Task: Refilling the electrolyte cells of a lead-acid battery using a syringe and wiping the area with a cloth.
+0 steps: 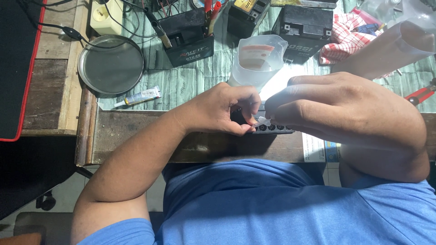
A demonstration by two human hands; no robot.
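Both hands meet over a black battery [272, 129] at the table [136, 131] edge. The left hand [222, 109] and right hand [336, 109] pinch a small clear tube [262, 121] between their fingers [249, 119]. Just beyond them stands a translucent plastic jug [256, 61]; its contents cannot be told. Further left lies an empty round metal dish [111, 65].

glue tube [138, 96], white, left bench | jug label [255, 56], white-red | paper sheet [314, 148], white, front edge

A worn wooden workbench in a small work room

The brown wooden workbench [59, 86] has a scratched green top [190, 81] and a rounded front edge. Bright light shines on the middle of it. Below is a pale tiled floor [68, 193], and a black chair wheel [45, 200] stands there.
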